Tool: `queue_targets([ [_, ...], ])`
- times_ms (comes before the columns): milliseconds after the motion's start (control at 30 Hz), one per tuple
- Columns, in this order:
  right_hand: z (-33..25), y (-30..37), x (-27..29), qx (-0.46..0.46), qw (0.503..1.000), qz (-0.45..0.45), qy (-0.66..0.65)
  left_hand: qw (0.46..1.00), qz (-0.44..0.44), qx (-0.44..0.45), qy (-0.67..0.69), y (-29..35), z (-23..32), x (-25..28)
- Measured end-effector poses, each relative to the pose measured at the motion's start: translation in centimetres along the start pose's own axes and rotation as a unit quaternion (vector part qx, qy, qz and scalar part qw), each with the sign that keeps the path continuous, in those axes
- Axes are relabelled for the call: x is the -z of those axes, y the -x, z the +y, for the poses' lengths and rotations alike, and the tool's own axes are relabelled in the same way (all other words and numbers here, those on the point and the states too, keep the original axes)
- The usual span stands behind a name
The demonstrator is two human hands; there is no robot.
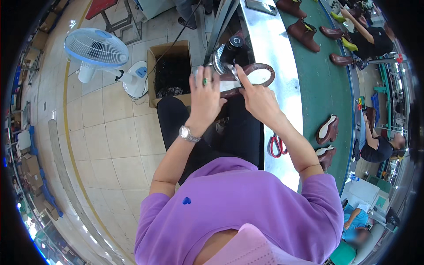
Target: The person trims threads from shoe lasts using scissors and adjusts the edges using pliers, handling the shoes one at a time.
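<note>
A brown shoe (pixel 270 74) with a white sole area lies sole up in front of me, across the edge of the metal worktop. My right hand (pixel 260 100) is over its near side, closed round a slim shiny metal tool (pixel 235 74) whose kind I cannot make out. The index finger stretches along that tool. My left hand (pixel 205 95) is beside the shoe's left end, fingers stretched out and thumb apart, and shows nothing in its grip. Just beyond the hands stands a black and silver device (pixel 227 51) with a round top.
Red-handled scissors (pixel 277 145) lie on the metal worktop (pixel 282 57) by my right forearm. Beyond it, a green conveyor belt (pixel 311 84) carries several brown shoes. A carton (pixel 151 84) with black plastic and a fan (pixel 99 51) stand at the left. People sit across the belt.
</note>
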State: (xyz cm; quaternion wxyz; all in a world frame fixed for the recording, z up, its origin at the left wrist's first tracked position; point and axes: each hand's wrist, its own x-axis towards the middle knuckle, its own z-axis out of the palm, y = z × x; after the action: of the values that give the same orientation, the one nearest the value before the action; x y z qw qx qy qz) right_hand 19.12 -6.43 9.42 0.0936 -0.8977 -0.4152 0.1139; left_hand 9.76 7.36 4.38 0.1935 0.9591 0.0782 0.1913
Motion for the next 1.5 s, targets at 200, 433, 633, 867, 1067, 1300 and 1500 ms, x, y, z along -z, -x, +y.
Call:
queue_targets([
  [200,-0.9,-0.4,-0.8,0.009,1.0,0.005,-0.029,0.999,-0.016,-0.035,-0.034,0.5,-1.1,-0.3],
  [433,-1.8,-0.4,-2.0,0.029,0.989,0.094,-0.111,0.99,0.054,0.045,0.119,2.4,-1.3,-0.2],
  [633,-2.4,-0.7,0.2,0.06,0.994,0.053,-0.079,0.945,0.052,0.231,0.228,7.1,-2.2,0.4],
  [867,0.8,-2.9,0.4,0.048,0.998,-0.041,-0.023,0.817,-0.056,0.339,0.463,10.4,-1.0,-1.8],
  [1067,7.8,-5.8,0.6,0.032,0.997,0.062,0.02,0.655,-0.129,0.382,0.639,8.8,1.8,-2.5],
  [1300,5.0,4.4,1.0,-0.113,0.924,-0.196,-0.308,0.402,-0.104,0.493,0.765,6.0,1.0,-1.7],
  [1500,9.2,8.3,-3.6,-0.222,0.963,0.015,-0.154,0.47,-0.145,0.477,0.729,5.2,-0.6,0.1],
])
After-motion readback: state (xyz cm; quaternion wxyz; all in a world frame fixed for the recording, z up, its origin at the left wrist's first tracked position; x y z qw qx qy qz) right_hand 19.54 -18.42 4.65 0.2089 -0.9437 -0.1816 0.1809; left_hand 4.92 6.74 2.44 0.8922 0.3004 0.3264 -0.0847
